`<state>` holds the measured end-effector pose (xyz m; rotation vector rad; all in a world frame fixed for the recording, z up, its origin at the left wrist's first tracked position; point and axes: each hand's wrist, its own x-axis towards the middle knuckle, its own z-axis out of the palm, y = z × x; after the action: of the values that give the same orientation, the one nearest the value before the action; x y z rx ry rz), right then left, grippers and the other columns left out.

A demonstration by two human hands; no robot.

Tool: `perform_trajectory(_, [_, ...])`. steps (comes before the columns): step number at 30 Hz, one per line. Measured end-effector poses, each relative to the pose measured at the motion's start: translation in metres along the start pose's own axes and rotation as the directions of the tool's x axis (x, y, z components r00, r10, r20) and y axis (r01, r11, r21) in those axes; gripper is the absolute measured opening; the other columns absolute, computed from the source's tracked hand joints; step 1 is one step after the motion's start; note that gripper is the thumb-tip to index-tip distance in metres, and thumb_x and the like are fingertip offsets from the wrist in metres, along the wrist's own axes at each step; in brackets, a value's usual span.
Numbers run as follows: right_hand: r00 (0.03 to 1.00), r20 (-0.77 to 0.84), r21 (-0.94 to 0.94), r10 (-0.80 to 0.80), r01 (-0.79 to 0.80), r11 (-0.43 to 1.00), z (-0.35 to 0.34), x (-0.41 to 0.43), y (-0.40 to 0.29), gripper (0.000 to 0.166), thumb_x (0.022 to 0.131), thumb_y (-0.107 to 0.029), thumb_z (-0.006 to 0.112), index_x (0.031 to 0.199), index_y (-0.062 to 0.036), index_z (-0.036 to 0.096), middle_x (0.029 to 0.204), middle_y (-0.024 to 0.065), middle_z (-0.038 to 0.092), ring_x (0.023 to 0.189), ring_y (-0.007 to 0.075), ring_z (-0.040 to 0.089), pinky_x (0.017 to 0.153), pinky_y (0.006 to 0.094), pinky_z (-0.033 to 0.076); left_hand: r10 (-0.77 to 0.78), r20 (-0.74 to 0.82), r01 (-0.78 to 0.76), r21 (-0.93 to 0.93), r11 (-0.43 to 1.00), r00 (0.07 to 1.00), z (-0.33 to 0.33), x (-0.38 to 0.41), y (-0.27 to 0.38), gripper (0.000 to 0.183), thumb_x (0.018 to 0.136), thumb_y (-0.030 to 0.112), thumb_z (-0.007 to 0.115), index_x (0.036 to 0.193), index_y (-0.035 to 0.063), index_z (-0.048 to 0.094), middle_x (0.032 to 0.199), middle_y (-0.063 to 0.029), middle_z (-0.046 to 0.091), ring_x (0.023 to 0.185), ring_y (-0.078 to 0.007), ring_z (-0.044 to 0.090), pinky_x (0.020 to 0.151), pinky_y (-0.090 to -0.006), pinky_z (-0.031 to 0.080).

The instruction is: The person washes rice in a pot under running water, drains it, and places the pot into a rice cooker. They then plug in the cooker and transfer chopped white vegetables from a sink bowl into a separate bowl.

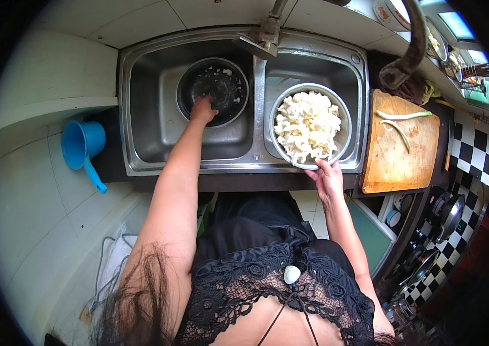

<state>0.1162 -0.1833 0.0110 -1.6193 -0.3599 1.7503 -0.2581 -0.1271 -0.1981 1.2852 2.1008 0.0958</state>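
Note:
My left hand [204, 110] reaches into a round metal basin [246, 93] in the left sink bowl. Its fingertips are partly hidden in dark-looking water, where small white cauliflower bits [227, 72] float. My right hand [329, 176] grips the near rim of a stainless steel bowl [347, 129], thumb on top and fingers below. That bowl is heaped with white cauliflower florets [307, 125] and sits over the right sink bowl. Whether its base touches the sink is hidden.
A faucet [266, 41] stands behind the divider of the double sink [258, 112]. Right of it, a wooden cutting board [400, 168] bears two pale green stalk pieces [404, 115]. A blue plastic dipper [81, 142] is at the left. A curved pipe [415, 39] overhangs the upper right.

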Motion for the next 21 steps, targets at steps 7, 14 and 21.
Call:
perform_trajectory(7, [0.999,-0.031,0.067,0.010,-0.008,0.998,-0.006,-0.006,0.004,0.044,0.087,0.000,0.049,0.129,-0.0045,0.035,0.116,0.0144,0.056,0.093,0.0256,0.064,0.068,0.0359,0.060,-0.399,0.146,0.344,-0.802,0.488,0.905,-0.013,0.045,-0.006,0.030,0.086,0.017,0.051,0.115,0.0115,0.054,0.117,-0.0115,0.055,0.102,-0.0272,0.057,0.078,-0.0415,0.054])
perform_trajectory(14, [0.999,-0.053,0.095,-0.013,0.018,0.995,-0.009,-0.007,0.008,0.037,0.087,-0.001,0.053,0.122,-0.0028,0.041,0.110,0.0140,0.059,0.090,0.0237,0.065,0.070,0.0338,0.060,-0.265,0.261,0.250,-0.965,-0.077,0.928,-0.004,0.099,0.040,0.036,0.090,0.028,0.046,0.124,0.0173,0.043,0.123,-0.0085,0.044,0.106,-0.0308,0.049,0.081,-0.0523,0.050])
perform_trajectory(21, [0.998,-0.058,0.111,-0.019,0.025,0.993,-0.011,-0.008,0.010,0.040,0.087,-0.001,0.052,0.124,-0.0037,0.039,0.111,0.0141,0.059,0.090,0.0238,0.065,0.070,0.0342,0.060,-0.175,0.194,0.215,-0.971,0.108,0.965,0.031,0.095,0.082,0.021,0.087,0.019,0.057,0.107,0.0109,0.055,0.097,-0.0077,0.058,0.091,-0.0253,0.058,0.078,-0.0465,0.054])
